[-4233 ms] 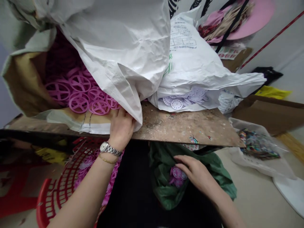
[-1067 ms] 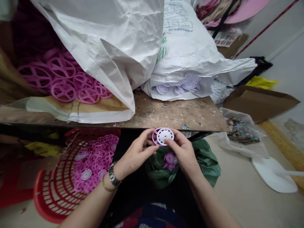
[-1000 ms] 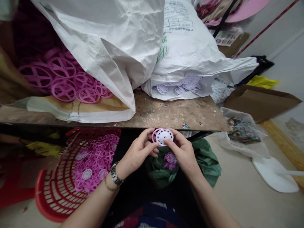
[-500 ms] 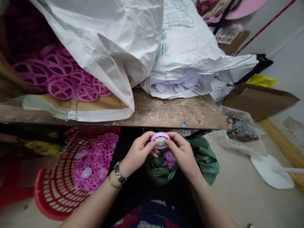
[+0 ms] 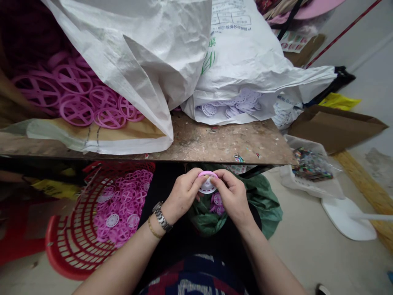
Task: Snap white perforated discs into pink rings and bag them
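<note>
Between my two hands is a small plastic wheel, a pale lilac perforated disc with a pink rim along its far edge. My left hand grips its left side, thumb on the disc's face. On the other side my right hand grips it the same way, thumb also pressed on the face. The fingers behind the wheel are mostly hidden. Below the hands a green bag lies open with several pink and lilac wheels in it.
A red basket of pink rings stands at left. On the wooden bench lie a sack of pink spoked rings and a white sack holding lilac discs. A white bin and a cardboard box are at right.
The wheel has tilted so that its lilac face turns more toward me, and both thumbs have shifted up toward the pink rim. Both hands still hold it.
</note>
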`<state>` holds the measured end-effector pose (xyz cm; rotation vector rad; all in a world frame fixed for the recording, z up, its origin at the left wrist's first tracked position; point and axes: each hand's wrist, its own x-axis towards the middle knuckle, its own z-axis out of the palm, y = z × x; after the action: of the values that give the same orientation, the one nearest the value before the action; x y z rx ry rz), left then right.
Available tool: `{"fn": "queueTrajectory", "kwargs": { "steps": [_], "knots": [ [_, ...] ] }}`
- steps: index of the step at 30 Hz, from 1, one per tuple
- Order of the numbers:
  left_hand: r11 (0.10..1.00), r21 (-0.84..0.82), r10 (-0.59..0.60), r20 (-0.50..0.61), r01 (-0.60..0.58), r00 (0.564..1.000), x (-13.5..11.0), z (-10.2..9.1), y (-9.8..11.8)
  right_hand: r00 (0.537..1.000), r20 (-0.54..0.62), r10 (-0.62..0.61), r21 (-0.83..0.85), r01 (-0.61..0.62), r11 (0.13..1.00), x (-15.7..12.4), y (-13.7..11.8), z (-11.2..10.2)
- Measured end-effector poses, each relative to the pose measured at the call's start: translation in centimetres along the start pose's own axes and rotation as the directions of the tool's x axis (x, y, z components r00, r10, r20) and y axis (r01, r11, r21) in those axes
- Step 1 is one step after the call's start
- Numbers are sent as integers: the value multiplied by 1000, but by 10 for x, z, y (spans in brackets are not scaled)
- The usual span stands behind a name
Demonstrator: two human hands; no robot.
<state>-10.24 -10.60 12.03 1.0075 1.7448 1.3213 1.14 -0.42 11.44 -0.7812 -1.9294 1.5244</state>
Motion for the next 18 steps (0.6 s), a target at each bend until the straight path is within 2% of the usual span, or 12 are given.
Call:
{"fn": "queueTrajectory", "kwargs": {
  "steps": [4, 8, 10, 15, 18],
  "knots": [
    [999, -16, -42, 141, 45, 989, 0, -6, 2, 997, 45, 55, 35, -57, 998, 6, 1, -6],
    [998, -14, -62, 126, 64, 990, -4, -6, -1, 967, 240, 82, 69, -101, 993, 4, 2, -13],
    [998, -2, -60, 96, 60, 994, -8, -2, -2, 957, 284, 62, 98, -94, 991, -1, 4, -14],
    [995, 32, -92, 30, 91, 995, -15, 14, -9, 991, 124, 58, 64, -66, 996, -17, 19, -11],
    [991, 13, -133, 64, 132, 989, -16, 21, -15, 986, 114, 123, 108, -135, 985, -24, 28, -10]
  ]
}}
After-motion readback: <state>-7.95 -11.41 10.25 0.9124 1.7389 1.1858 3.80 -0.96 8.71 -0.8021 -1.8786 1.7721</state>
